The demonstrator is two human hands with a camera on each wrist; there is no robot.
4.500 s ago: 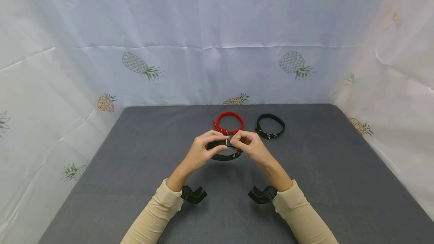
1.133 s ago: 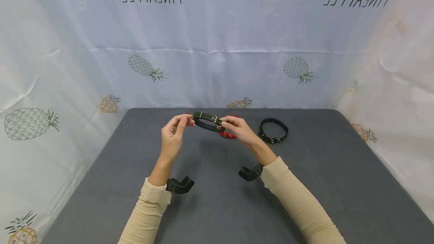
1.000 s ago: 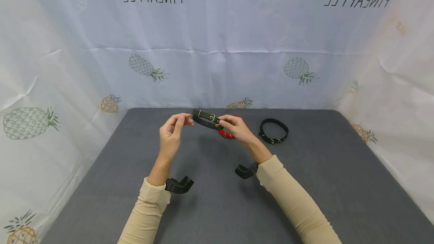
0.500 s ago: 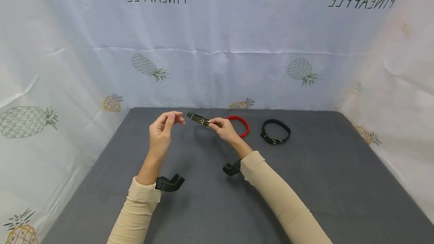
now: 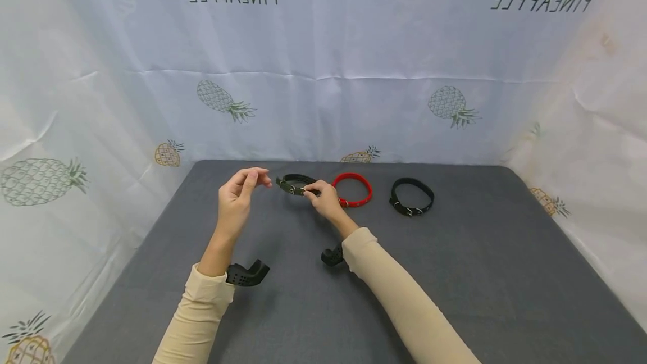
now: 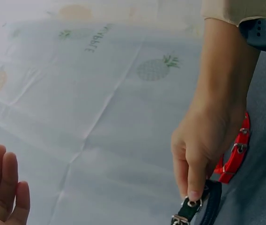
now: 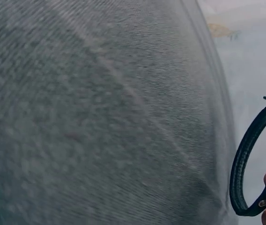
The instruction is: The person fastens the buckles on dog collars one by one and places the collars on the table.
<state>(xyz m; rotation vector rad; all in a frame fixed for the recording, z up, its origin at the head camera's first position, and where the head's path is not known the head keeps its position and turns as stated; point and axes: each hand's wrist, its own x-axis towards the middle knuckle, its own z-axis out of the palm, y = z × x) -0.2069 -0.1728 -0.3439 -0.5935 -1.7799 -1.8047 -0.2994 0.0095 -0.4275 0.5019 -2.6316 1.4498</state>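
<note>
Pinching the dark green collar (image 5: 293, 184) at its buckle, my right hand (image 5: 323, 200) sets it at nine o'clock of the red collar (image 5: 354, 190), extending the row; left hand (image 5: 237, 198) hovers loose, empty.

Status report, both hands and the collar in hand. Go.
Right hand pinches dark green collar at the buckle, low over grey mat. Left hand free, holding nothing. Red collar close beside; black collar further right.

red collar (image 5: 354, 190) beside a black collar (image 5: 411, 196) on grey table (image 5: 495, 274), pineapple-print backdrop (image 5: 323, 72) behind
</note>
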